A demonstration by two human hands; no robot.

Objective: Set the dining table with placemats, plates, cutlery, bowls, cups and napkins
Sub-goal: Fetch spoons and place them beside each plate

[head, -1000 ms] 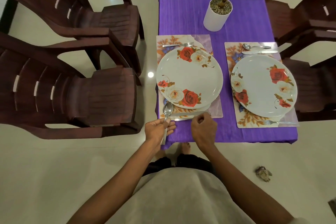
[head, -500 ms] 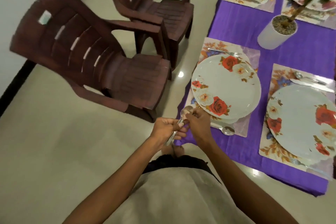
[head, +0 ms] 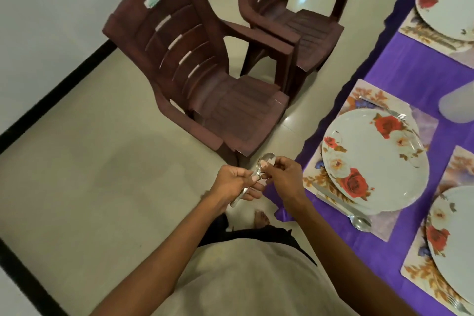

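Observation:
My left hand (head: 234, 183) grips the handle of a metal spoon (head: 265, 161) held over the floor, off the table's near left corner. My right hand (head: 283, 174) pinches the same spoon just below its bowl. On the purple tablecloth (head: 410, 77) a floral placemat (head: 379, 223) carries a white rose-patterned plate (head: 374, 164). A second spoon (head: 359, 220) and a knife (head: 333, 199) lie along the mat's near edge. A fork (head: 384, 109) lies at its far edge. Another plate (head: 454, 241) sits at the right edge and a third plate (head: 448, 5) at the top right.
Two dark brown plastic chairs, the nearer chair (head: 205, 79) and the farther chair (head: 295, 7), stand on the pale tiled floor left of the table. A white pot (head: 459, 105) is cut off at the right edge. My bare foot (head: 260, 218) shows below the hands.
My view has swung left, away from the table. The right hand left the spoon and knife on the mat and has come over to the spoon in my left hand.

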